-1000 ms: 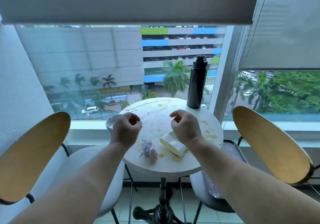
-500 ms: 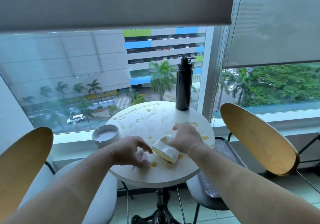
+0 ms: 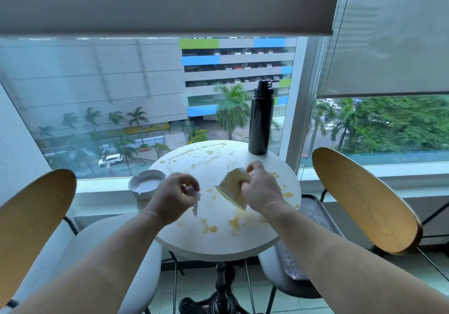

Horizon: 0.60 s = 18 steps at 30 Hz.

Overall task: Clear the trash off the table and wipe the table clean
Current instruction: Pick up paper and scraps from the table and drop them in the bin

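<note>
The round white counter (image 3: 218, 240) is spattered with yellow stains, and both hands hang over its middle, each already loaded. The right hand (image 3: 261, 189) has its grip clamped on a tipped paper cup (image 3: 232, 188), held clear of the counter surface on the bottle side of centre, its open rim pointing down and toward the person. The left hand (image 3: 173, 195) has its grip pinched on a crumpled wrapper (image 3: 196, 202), a pale scrap that dangles below the fingers just above the counter.

The main risk, as I judge it, sits with the cup: its mouth is angled downward, so any liquid left inside would run out onto the counter or the person's lap as it is carried off. The wrapper is held only by a pinch, and a loose tail could slip free or drag through the wet stains and smear them.

The black bottle (image 3: 261, 119) stands upright at the far edge of the counter, beyond the right hand; a careless sweep of that arm could topple it. The white ashtray (image 3: 145, 185) perches at the counter's rim beside the left hand, so a nudge from the wrist could push it off
</note>
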Available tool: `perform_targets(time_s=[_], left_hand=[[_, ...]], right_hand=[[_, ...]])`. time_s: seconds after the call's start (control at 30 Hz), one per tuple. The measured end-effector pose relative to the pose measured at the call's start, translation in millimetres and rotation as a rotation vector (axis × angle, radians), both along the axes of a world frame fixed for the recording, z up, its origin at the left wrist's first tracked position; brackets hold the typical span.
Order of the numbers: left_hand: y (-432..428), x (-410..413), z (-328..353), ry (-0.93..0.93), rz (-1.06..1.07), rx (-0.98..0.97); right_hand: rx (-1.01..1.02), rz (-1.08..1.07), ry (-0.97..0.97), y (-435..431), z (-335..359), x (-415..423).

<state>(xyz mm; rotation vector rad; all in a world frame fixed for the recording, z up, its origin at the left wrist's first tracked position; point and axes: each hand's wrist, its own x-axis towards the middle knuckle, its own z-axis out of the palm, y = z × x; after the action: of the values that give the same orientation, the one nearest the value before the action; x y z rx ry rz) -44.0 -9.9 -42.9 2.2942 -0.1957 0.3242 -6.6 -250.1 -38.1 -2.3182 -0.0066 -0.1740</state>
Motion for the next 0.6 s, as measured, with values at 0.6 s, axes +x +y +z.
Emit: perform_targets(time_s=[0.6], left_hand=[[39.2,-64.7,-8.2,-0.159,0.414,-0.814]], right_hand=[[0.527,0.069,-0.099,51.6,-6.7,-2.5]])
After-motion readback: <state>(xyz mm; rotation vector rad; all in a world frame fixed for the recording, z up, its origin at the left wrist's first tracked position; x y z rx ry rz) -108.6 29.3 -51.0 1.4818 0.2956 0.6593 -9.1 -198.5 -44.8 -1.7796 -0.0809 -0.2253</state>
